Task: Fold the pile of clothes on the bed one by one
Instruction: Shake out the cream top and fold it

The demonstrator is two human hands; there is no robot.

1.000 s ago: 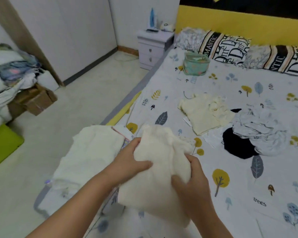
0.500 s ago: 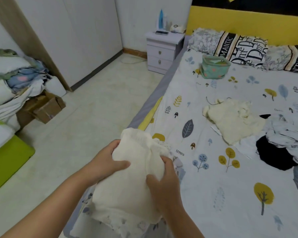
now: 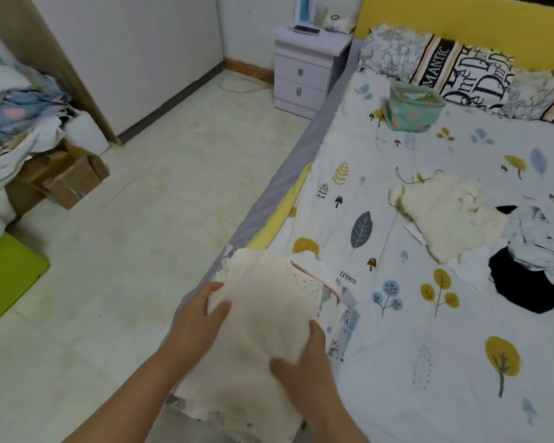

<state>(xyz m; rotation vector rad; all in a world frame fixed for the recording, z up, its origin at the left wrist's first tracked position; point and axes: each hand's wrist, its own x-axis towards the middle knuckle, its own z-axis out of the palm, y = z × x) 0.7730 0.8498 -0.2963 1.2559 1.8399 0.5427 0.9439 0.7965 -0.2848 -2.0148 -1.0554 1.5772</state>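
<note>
Left hand (image 3: 202, 318): thumb over, fingers under the left edge of one folded cream garment (image 3: 263, 321), gripping it. Right hand (image 3: 304, 362): fingers laid nearly flat on its near right corner. Garment lies on the bed (image 3: 397, 362) edge, atop folded clothes. Unfolded pile (image 3: 480, 231): one cream, one black, one pale patterned piece. Two pillows (image 3: 461, 68); one green basket (image 3: 413, 107).

The folded cream garment (image 3: 256, 340) covers most of the stack (image 3: 330, 282) beneath it, and its near edge is hidden behind the right hand (image 3: 304, 369) and forearm. The left hand (image 3: 199, 318) has its fingertips tucked under the cloth's left edge. At far right the black garment (image 3: 522, 282) lies partly buried under the white-grey heap (image 3: 544, 238), which the frame's right edge cuts off.
</note>
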